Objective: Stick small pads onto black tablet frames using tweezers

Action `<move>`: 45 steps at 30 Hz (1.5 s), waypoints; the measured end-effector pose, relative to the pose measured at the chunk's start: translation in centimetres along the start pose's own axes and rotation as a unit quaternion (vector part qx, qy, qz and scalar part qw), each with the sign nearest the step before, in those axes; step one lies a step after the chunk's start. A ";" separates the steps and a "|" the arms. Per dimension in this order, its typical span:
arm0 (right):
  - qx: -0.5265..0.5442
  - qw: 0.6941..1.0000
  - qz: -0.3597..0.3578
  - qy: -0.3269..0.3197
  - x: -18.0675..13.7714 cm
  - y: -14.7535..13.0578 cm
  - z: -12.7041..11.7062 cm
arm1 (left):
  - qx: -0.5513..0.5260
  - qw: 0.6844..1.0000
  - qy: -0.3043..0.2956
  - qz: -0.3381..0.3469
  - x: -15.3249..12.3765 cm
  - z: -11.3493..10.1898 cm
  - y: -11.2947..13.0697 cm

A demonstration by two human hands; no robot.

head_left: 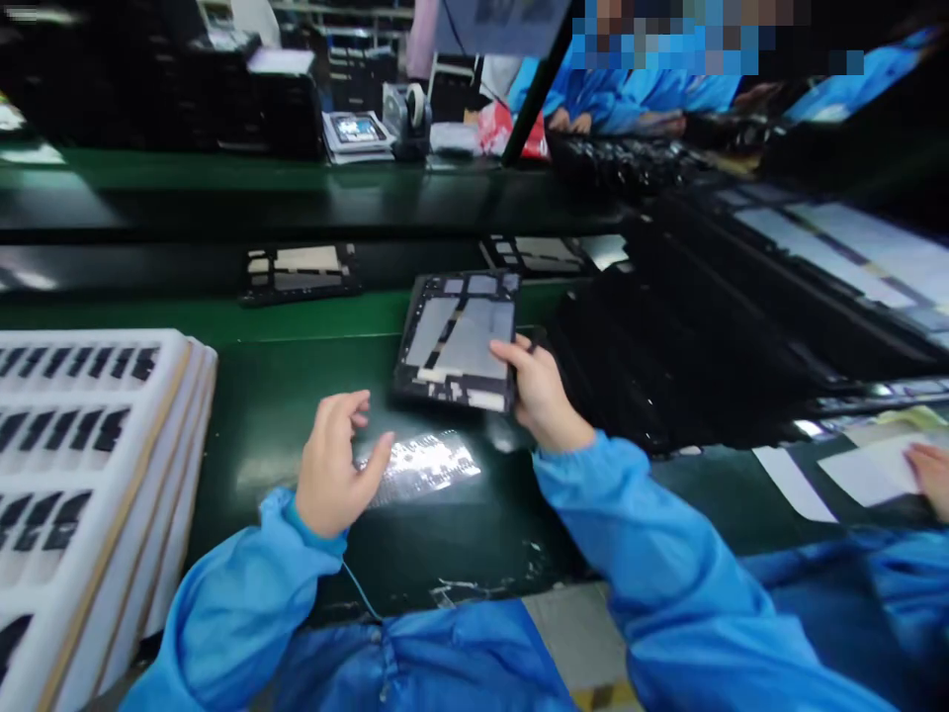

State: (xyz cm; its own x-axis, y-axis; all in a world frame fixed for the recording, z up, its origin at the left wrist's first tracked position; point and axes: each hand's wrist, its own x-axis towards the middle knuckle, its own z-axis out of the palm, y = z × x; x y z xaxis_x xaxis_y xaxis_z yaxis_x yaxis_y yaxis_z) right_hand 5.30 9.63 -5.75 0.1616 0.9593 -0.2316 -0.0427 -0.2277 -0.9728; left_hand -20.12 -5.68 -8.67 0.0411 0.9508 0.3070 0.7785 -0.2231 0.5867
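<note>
My right hand [540, 388] grips the near right corner of an opened tablet back [458, 338], a dark frame with grey plates and small boards inside, tilted up from the green bench. Left of it, my left hand [335, 465] hovers above the bench with its fingers loosely curled and apart, holding nothing. It is close to a shiny clear film strip [422, 463] lying flat on the mat. Both arms wear blue sleeves.
White foam trays [96, 475] of small black parts are stacked at the left. Dark trays [704, 336] pile up on the right. Two more tablet frames [301, 272] lie on the belt behind. A neighbour's hand [930, 475] rests on white paper at far right.
</note>
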 end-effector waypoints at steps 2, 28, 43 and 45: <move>-0.049 0.998 0.015 -0.022 6.5 -2.9 3.8 | 0.003 0.999 -0.051 -0.013 0.7 0.2 -2.5; -0.046 0.871 0.189 -0.450 -9.9 -0.1 4.7 | -0.496 0.809 0.097 -0.300 3.8 -1.2 -5.7; 0.014 0.944 0.009 -0.329 -15.0 -1.6 -6.2 | -0.134 0.949 -0.274 -0.083 -1.9 -0.4 2.4; -0.019 0.935 -0.052 -0.350 -12.6 -0.3 -2.8 | -0.074 0.954 -0.280 -0.074 -0.1 -1.3 0.7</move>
State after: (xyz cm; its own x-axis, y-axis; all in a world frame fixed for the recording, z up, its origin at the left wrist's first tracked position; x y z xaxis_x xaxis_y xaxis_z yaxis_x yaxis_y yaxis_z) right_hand 6.08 -2.88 -2.53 -0.5229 0.8478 -0.0887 -0.0249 -0.1192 -0.9926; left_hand -20.36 -6.25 -7.31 0.2979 0.9310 -0.2111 0.7064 -0.0663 0.7047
